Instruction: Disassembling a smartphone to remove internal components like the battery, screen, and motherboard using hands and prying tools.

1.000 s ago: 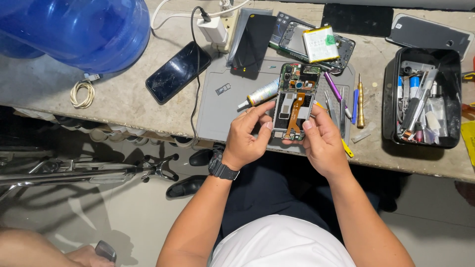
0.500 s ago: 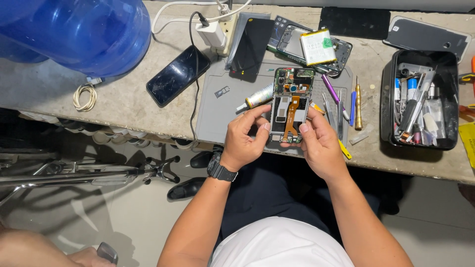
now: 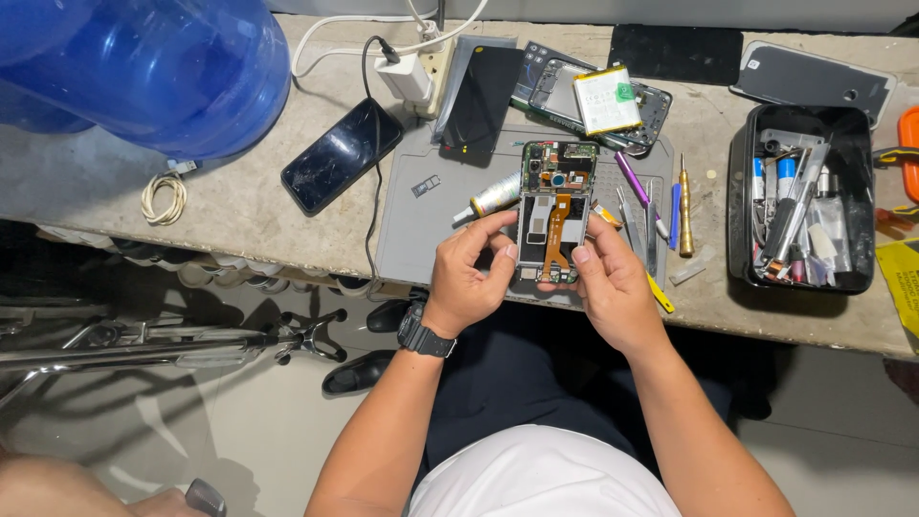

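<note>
An opened phone (image 3: 555, 201) with its back off, showing circuit boards and an orange flex cable, lies on a grey work mat (image 3: 421, 220). My left hand (image 3: 469, 268) grips its lower left edge, thumb and fingers wrapped around the frame. My right hand (image 3: 608, 282) holds the lower right edge, with the fingertips pressing near the flex cable. A small glue tube (image 3: 490, 197) lies just left of the phone. I wear a black watch (image 3: 421, 335) on my left wrist.
A big blue water bottle (image 3: 144, 67) stands at far left. A dark phone (image 3: 340, 153), a charger block (image 3: 407, 77), another opened phone with a loose battery (image 3: 605, 98), screwdrivers and tweezers (image 3: 661, 211), and a black tool tray (image 3: 799, 196) lie around the mat. The bench edge runs below my hands.
Both hands and the opened phone sit slightly further left and lower in view than before; the grip on the phone is unchanged.
</note>
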